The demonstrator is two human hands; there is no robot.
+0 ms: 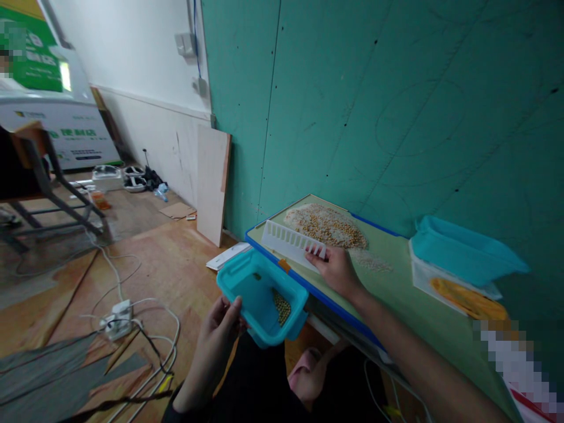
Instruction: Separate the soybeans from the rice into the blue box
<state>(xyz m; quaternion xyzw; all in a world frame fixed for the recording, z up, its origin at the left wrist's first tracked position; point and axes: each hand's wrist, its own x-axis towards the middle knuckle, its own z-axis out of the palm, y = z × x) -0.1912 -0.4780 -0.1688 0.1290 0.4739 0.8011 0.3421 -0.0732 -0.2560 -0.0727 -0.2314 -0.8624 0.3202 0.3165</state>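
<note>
My left hand [224,320] grips the near rim of a turquoise plastic bin [251,288], thumb on the rim, just off the table's blue edge. Some small greenish beans [281,306] lie in the bin's right end. My right hand [337,270] pinches the right end of a white slotted plastic strip [288,244], which rests on or just above the green tabletop [396,258]. Behind the strip spreads a pile of yellow beans mixed with pale grains [328,226]. A thinner scatter of pale grains [372,260] lies right of my right hand.
A second turquoise bin [467,249] stands at the table's right, near an orange cloth [469,298]. A green wall [352,106] rises behind the table. A wooden board [211,185] leans there. A power strip [118,320] and cables lie on the floor at left.
</note>
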